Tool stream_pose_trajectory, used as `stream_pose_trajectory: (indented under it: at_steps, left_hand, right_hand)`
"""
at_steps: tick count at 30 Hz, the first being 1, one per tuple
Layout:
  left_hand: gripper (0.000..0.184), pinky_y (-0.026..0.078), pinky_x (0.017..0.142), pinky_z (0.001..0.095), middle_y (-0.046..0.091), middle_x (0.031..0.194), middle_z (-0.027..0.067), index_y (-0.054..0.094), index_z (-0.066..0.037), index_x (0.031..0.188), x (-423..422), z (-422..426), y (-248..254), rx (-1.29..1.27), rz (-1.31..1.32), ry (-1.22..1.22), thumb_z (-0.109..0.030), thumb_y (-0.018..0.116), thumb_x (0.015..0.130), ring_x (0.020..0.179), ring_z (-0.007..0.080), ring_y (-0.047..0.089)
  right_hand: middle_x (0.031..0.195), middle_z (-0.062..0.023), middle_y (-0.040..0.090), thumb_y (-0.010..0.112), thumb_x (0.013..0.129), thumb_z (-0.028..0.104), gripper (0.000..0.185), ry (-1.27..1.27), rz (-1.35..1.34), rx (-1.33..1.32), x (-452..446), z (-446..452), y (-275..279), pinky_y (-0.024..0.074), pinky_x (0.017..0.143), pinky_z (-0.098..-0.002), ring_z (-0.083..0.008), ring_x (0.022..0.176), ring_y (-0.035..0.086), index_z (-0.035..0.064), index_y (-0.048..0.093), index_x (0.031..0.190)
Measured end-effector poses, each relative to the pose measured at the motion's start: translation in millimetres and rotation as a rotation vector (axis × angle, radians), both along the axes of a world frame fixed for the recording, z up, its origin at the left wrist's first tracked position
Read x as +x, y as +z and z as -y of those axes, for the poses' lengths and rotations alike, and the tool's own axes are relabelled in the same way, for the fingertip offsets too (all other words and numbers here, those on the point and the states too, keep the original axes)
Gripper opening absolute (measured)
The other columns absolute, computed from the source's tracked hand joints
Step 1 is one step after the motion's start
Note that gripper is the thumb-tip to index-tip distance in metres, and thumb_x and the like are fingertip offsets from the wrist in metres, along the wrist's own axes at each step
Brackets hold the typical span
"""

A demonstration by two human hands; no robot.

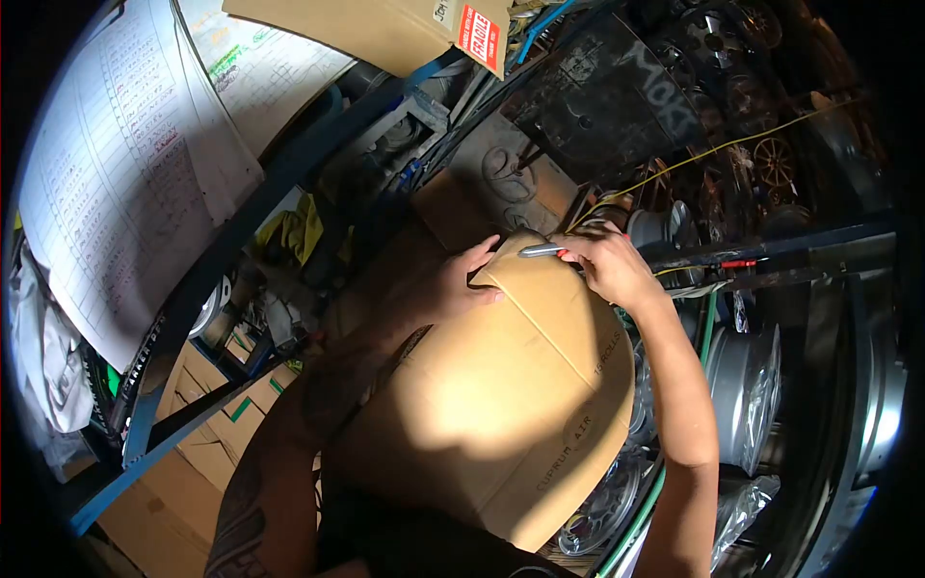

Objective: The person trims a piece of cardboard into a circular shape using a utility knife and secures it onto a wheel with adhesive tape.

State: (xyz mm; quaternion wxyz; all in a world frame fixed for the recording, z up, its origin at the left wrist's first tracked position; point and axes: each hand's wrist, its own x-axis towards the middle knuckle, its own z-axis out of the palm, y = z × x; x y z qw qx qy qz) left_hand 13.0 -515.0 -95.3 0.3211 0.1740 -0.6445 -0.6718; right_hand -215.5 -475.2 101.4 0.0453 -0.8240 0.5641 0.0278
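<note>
A large brown cardboard piece, creased and curving, lies in front of my body. It bears printed words that read like "CUPRUM AIR" and "ROLLS". At its upper left edge my left hand grips it, thumb on the face and fingers along the edge. My right hand is closed around a slim grey tool with a red part, held over the cardboard's far end. The tool's exact kind is unclear because my fingers cover one end.
Handwritten sheets hang at left beside a blue metal frame. A box with a "FRAGILE" label sits at the top. Wheel rims, some in plastic, fill the right side. A yellow cord crosses the upper right.
</note>
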Motion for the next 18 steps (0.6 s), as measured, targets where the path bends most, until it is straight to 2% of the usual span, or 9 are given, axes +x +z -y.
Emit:
stream_pose_trajectory:
  at_steps: [3, 5, 8, 10, 14, 15, 18]
  left_hand:
    - [0.083, 0.052, 0.099, 0.0306, 0.059, 0.141, 0.0277, 0.027, 0.002, 0.161, -4, 1, -12, -0.015, -0.069, 0.002, -0.01, 0.075, 0.094, 0.123, 0.0203, 0.062]
    - [0.081, 0.053, 0.096, 0.0307, 0.064, 0.135, 0.0243, 0.028, 0.002, 0.16, -1, 2, -4, 0.055, -0.056, -0.033, -0.01, 0.075, 0.094, 0.118, 0.0185, 0.064]
    - [0.081, 0.051, 0.101, 0.0325, 0.064, 0.135, 0.0206, 0.032, 0.003, 0.158, 5, 2, 6, 0.297, 0.047, -0.085, -0.015, 0.076, 0.093, 0.122, 0.0203, 0.063]
    - [0.078, 0.052, 0.097, 0.0311, 0.066, 0.132, 0.0195, 0.032, 0.002, 0.159, 3, -1, -1, 0.305, -0.001, -0.078, -0.013, 0.073, 0.095, 0.116, 0.0177, 0.064]
    - [0.074, 0.052, 0.097, 0.0307, 0.066, 0.132, 0.0183, 0.031, 0.001, 0.16, 10, 3, 21, 0.322, -0.019, -0.181, -0.014, 0.07, 0.098, 0.116, 0.0164, 0.064]
    - [0.071, 0.049, 0.102, 0.0312, 0.064, 0.137, 0.0173, 0.035, 0.001, 0.159, 10, 3, 20, 0.333, -0.056, -0.207, -0.016, 0.069, 0.099, 0.119, 0.0167, 0.062]
    - [0.067, 0.047, 0.106, 0.0311, 0.062, 0.141, 0.0162, 0.041, 0.002, 0.156, 8, 8, 13, 0.107, 0.073, -0.162, -0.018, 0.07, 0.098, 0.122, 0.017, 0.061]
  right_hand:
    - [0.109, -0.0169, 0.074, 0.059, 0.084, -0.001, 0.041, 0.086, -0.111, 0.12, 6, 14, -4, 0.0489, 0.097, -0.0427, -0.0344, 0.107, 0.068, 0.011, 0.073, 0.121]
    - [0.109, -0.0164, 0.074, 0.056, 0.086, 0.001, 0.041, 0.164, -0.157, 0.1, 15, 18, -11, 0.0493, 0.097, -0.0437, -0.0342, 0.106, 0.069, 0.0112, 0.073, 0.122]
    - [0.11, -0.0157, 0.073, 0.051, 0.09, 0.005, 0.041, 0.213, -0.213, 0.097, 20, 19, -11, 0.0519, 0.094, -0.0452, -0.0342, 0.105, 0.069, 0.0127, 0.07, 0.126]
    - [0.109, -0.0158, 0.073, 0.052, 0.09, 0.007, 0.041, 0.215, -0.228, 0.116, 18, 20, -9, 0.0536, 0.092, -0.0458, -0.0347, 0.104, 0.069, 0.0131, 0.071, 0.126]
    - [0.106, -0.017, 0.073, 0.053, 0.089, 0.007, 0.042, 0.036, -0.373, 0.189, -31, 10, -16, 0.0547, 0.09, -0.0466, -0.0357, 0.102, 0.07, 0.0168, 0.071, 0.126]
    - [0.104, -0.0175, 0.074, 0.053, 0.088, 0.007, 0.043, -0.04, -0.383, 0.22, -36, 3, -8, 0.0548, 0.089, -0.0466, -0.0359, 0.101, 0.07, 0.018, 0.071, 0.126]
    - [0.098, -0.0188, 0.074, 0.054, 0.087, 0.004, 0.051, -0.121, -0.387, 0.187, -77, -25, -4, 0.0544, 0.091, -0.0467, -0.0366, 0.099, 0.07, 0.0229, 0.069, 0.131]
